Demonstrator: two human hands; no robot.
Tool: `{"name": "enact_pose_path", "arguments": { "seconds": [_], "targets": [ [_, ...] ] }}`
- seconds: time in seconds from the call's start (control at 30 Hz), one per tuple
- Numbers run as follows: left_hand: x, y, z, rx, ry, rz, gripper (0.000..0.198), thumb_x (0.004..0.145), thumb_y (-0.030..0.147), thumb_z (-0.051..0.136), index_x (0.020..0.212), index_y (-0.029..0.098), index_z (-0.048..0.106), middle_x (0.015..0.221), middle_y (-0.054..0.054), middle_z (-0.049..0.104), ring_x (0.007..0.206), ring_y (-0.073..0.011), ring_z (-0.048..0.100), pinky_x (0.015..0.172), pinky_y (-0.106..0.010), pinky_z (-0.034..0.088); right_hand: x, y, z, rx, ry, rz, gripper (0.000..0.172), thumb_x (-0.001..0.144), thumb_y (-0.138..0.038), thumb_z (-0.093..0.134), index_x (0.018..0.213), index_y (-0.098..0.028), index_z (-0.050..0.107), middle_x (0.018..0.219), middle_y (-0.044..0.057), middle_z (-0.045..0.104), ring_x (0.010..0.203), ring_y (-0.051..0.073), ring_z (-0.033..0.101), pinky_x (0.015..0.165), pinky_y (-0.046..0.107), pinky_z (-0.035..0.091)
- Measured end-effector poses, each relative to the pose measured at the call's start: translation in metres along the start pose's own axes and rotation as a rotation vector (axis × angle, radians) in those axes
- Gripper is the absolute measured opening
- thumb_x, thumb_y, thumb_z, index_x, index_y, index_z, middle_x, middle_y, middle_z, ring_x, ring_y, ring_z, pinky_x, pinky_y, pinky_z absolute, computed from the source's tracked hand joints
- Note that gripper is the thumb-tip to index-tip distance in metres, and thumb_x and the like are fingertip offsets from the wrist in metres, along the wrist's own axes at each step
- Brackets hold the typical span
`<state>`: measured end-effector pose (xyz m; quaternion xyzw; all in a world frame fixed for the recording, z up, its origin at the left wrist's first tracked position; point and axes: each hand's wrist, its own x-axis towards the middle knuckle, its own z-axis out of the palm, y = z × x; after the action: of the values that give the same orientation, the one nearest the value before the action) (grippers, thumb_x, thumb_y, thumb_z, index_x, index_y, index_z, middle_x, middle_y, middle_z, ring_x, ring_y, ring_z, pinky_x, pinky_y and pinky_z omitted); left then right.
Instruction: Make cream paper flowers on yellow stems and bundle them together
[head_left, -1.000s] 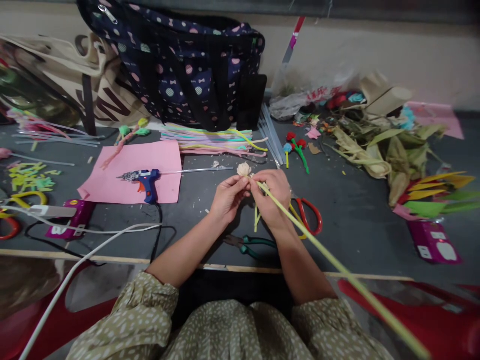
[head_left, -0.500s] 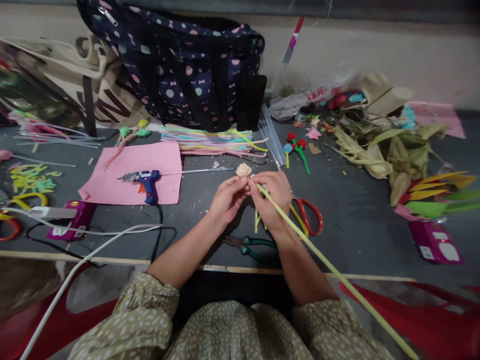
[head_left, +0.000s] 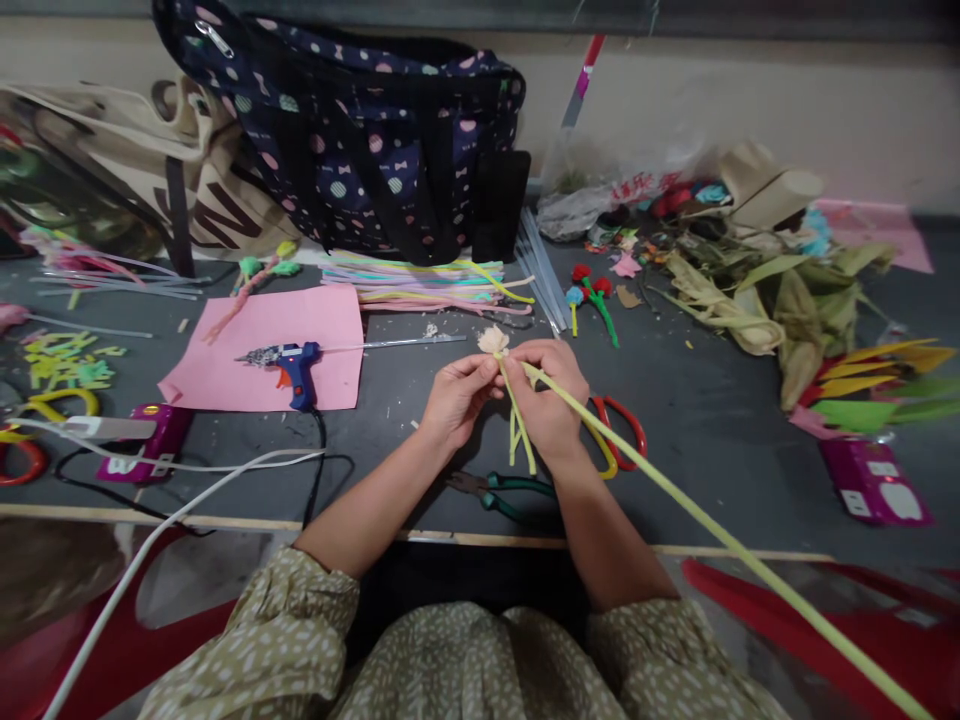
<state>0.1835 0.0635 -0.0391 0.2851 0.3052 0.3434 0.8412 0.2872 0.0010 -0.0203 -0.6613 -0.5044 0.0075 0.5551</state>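
Observation:
Both hands meet over the dark table, just below a small beige flower head (head_left: 493, 341). My left hand (head_left: 455, 397) pinches the short stem under that flower. My right hand (head_left: 553, 395) is closed on a long pale-green strip (head_left: 720, 541) that runs from the flower's base down to the lower right corner. A shorter green piece (head_left: 519, 430) hangs between the hands. Red-handled scissors (head_left: 619, 430) lie just right of my right hand, and green-handled pliers (head_left: 499, 490) sit near my wrists.
A blue glue gun (head_left: 294, 360) rests on a pink sheet (head_left: 270, 345), its cord trailing toward me. A dotted dark bag (head_left: 360, 130) and stacked coloured strips (head_left: 420, 280) stand behind. Dried husks (head_left: 765, 290) and coloured leaf cut-outs (head_left: 877, 385) lie to the right; scraps and scissors to the left.
The long green strip has swung so its far end lies lower right, and a short green piece now shows hanging between the hands. Both hands stay at the flower.

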Motion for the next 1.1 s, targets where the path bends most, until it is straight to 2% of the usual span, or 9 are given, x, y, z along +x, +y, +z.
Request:
{"name": "enact_pose_path", "arguments": {
  "seconds": [0.2, 0.4, 0.5, 0.63, 0.8, 0.93, 1.0, 1.1],
  "targets": [
    [0.0008, 0.0000, -0.0016, -0.022, 0.019, 0.013, 0.025, 0.059, 0.028, 0.084, 0.074, 0.013, 0.071, 0.063, -0.001, 0.066, 0.054, -0.0063, 0.057, 0.056, -0.018, 0.048, 0.0014, 0.0043, -0.0044, -0.185, -0.109, -0.250, 0.006, 0.087, -0.023, 0.056, 0.085, -0.024, 0.061, 0.091, 0.006, 0.067, 0.090, 0.021, 0.059, 0.083, 0.038, 0.047],
    [-0.0002, 0.0060, -0.0013, -0.042, 0.021, -0.026, 0.022, 0.062, 0.028, 0.082, 0.072, 0.013, 0.069, 0.063, 0.001, 0.065, 0.055, -0.0059, 0.058, 0.059, -0.017, 0.049, 0.0030, 0.0032, -0.0059, -0.160, -0.163, -0.319, 0.007, 0.087, -0.021, 0.056, 0.086, -0.023, 0.062, 0.091, 0.006, 0.068, 0.091, 0.021, 0.060, 0.083, 0.038, 0.047],
    [-0.0005, 0.0070, -0.0010, -0.033, 0.009, -0.007, 0.022, 0.062, 0.027, 0.082, 0.069, 0.013, 0.067, 0.062, 0.001, 0.063, 0.055, -0.0061, 0.058, 0.062, -0.017, 0.050, 0.0018, 0.0010, -0.0046, -0.091, -0.128, -0.240, 0.005, 0.086, -0.022, 0.058, 0.085, -0.023, 0.063, 0.089, 0.005, 0.068, 0.089, 0.020, 0.060, 0.083, 0.038, 0.048],
    [0.0000, 0.0061, -0.0013, -0.027, -0.010, 0.031, 0.021, 0.062, 0.026, 0.082, 0.068, 0.013, 0.066, 0.062, 0.001, 0.063, 0.057, -0.0068, 0.058, 0.064, -0.019, 0.050, 0.0011, -0.0031, -0.0037, 0.028, -0.073, -0.050, 0.007, 0.085, -0.025, 0.062, 0.079, -0.022, 0.064, 0.083, 0.003, 0.067, 0.083, 0.017, 0.061, 0.079, 0.034, 0.049],
    [-0.0016, 0.0067, 0.0000, 0.006, -0.021, 0.059, 0.021, 0.061, 0.027, 0.083, 0.066, 0.014, 0.067, 0.063, 0.002, 0.063, 0.055, -0.0058, 0.056, 0.061, -0.019, 0.048, 0.0010, -0.0031, -0.0029, 0.247, -0.123, 0.235, 0.011, 0.082, -0.030, 0.065, 0.077, -0.020, 0.065, 0.081, 0.002, 0.066, 0.075, 0.015, 0.063, 0.071, 0.030, 0.052],
    [-0.0059, 0.0081, 0.0022, 0.141, -0.008, 0.197, 0.021, 0.062, 0.029, 0.082, 0.065, 0.015, 0.068, 0.062, 0.002, 0.063, 0.055, -0.0062, 0.055, 0.060, -0.019, 0.046, -0.0007, -0.0004, 0.0009, 0.538, -0.180, 0.447, 0.012, 0.080, -0.031, 0.067, 0.080, -0.020, 0.063, 0.070, -0.002, 0.065, 0.061, 0.012, 0.062, 0.063, 0.027, 0.053],
    [-0.0077, 0.0081, 0.0029, 0.208, -0.006, 0.273, 0.020, 0.064, 0.031, 0.081, 0.064, 0.015, 0.068, 0.061, 0.001, 0.063, 0.056, -0.0069, 0.055, 0.060, -0.020, 0.046, -0.0013, -0.0010, 0.0016, 0.599, -0.189, 0.463, 0.011, 0.081, -0.030, 0.066, 0.080, -0.020, 0.062, 0.068, -0.003, 0.064, 0.059, 0.012, 0.062, 0.062, 0.026, 0.053],
    [-0.0084, 0.0066, 0.0036, 0.241, -0.005, 0.303, 0.021, 0.067, 0.034, 0.079, 0.067, 0.015, 0.068, 0.060, 0.000, 0.064, 0.055, -0.0082, 0.055, 0.059, -0.021, 0.047, -0.0009, -0.0042, -0.0007, 0.478, -0.138, 0.357, 0.010, 0.082, -0.030, 0.065, 0.079, -0.020, 0.062, 0.077, -0.001, 0.065, 0.066, 0.012, 0.062, 0.064, 0.027, 0.051]
  ]
}}
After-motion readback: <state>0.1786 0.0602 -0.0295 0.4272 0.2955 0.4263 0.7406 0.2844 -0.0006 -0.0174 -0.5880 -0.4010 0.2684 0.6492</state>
